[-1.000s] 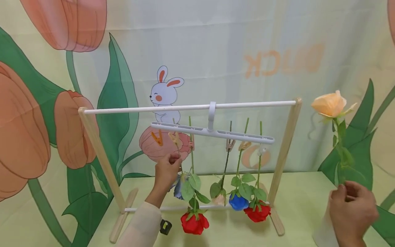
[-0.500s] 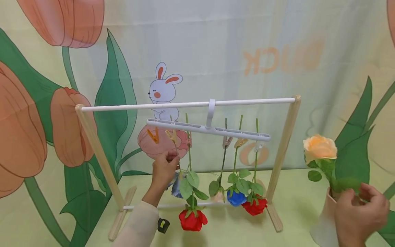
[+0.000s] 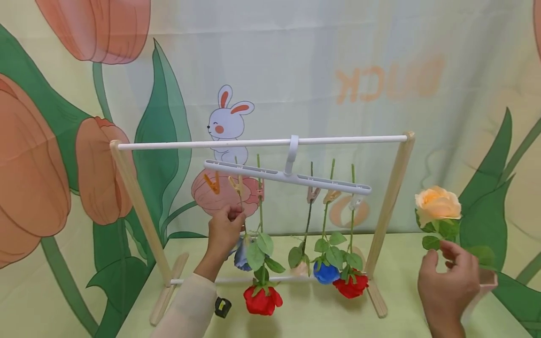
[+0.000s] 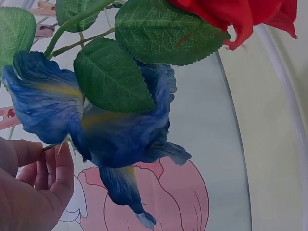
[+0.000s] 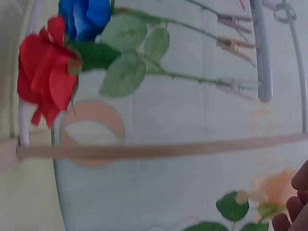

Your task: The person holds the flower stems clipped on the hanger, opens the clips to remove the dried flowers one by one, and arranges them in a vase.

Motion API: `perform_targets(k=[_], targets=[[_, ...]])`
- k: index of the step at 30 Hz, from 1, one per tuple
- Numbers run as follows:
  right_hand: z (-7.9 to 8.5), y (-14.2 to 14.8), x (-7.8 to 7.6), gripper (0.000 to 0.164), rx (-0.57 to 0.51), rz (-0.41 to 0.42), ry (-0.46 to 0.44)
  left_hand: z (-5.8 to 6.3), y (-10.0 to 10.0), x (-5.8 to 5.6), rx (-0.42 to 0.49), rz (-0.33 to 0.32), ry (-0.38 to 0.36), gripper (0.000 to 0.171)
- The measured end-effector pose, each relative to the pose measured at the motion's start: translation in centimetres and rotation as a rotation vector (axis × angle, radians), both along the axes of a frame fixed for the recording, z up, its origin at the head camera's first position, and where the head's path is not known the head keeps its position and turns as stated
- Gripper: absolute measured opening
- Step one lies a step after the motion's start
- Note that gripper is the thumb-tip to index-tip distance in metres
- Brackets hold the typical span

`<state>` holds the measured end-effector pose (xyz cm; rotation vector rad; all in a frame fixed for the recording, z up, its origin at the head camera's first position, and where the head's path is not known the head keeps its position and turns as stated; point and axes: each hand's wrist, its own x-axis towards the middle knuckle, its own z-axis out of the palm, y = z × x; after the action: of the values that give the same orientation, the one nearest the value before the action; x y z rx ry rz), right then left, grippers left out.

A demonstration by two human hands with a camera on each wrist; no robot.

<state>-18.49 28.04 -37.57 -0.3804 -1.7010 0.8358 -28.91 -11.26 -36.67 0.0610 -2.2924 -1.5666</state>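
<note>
My left hand [image 3: 224, 230] pinches the thin stem of a blue iris [image 4: 115, 137] between thumb and fingers. The iris hangs head down, its stem running up to a cream clothespin [image 3: 236, 185] on the grey clip hanger [image 3: 331, 182]. A red rose [image 3: 263, 301] hangs beside it, its leaves partly covering the blue petals. My right hand [image 3: 450, 281] is in front of a pale vase [image 3: 489, 279], thumb and fingers apart with nothing between them. A peach rose [image 3: 438, 203] stands upright just above that hand; its lower stem is hidden behind the fingers.
The hanger hooks over a white rod [image 3: 351, 140] on a wooden-legged rack [image 3: 389, 202] and tilts down rightward. A pale flower [image 3: 300, 269], a blue rose [image 3: 326, 273] and another red rose [image 3: 351, 286] hang on its right half. An orange clothespin [image 3: 213, 183] holds nothing. A small black object [image 3: 222, 307] lies on the table.
The peach rose has come down from the right hand's grip to stand at the vase. The right hand has let go and moved left. The left hand keeps its pinch.
</note>
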Motion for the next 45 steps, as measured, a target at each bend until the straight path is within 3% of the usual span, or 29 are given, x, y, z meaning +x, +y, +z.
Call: perform_targets(k=[5, 13, 20, 25, 34, 45], targets=[[-0.1, -3.0, -0.9, 0.023, 0.076, 0.111, -0.036, 0.1, 0.0, 0.1, -0.001, -0.002, 0.004, 0.017], [0.1, -7.8, -2.5, 0.024, 0.159, 0.308, -0.164, 0.4, 0.0, 0.5, -0.009, -0.006, 0.006, 0.015], [1.7, -11.8, -3.0, 0.026, 0.158, 0.441, -0.255, 0.5, -0.1, 0.6, -0.017, 0.003, 0.019, 0.014], [2.4, -14.6, -3.7, 0.028, 0.192, 0.525, -0.246, 0.5, -0.3, 0.8, -0.008, 0.016, 0.027, 0.015], [4.2, -20.0, -4.4, 0.025, 0.265, 0.635, -0.146, 0.6, -0.5, 0.9, -0.014, 0.02, 0.027, 0.015], [5.4, -24.4, -5.9, 0.025, 0.313, 0.716, -0.142, 0.6, -0.2, 1.6, -0.062, 0.031, 0.045, 0.016]])
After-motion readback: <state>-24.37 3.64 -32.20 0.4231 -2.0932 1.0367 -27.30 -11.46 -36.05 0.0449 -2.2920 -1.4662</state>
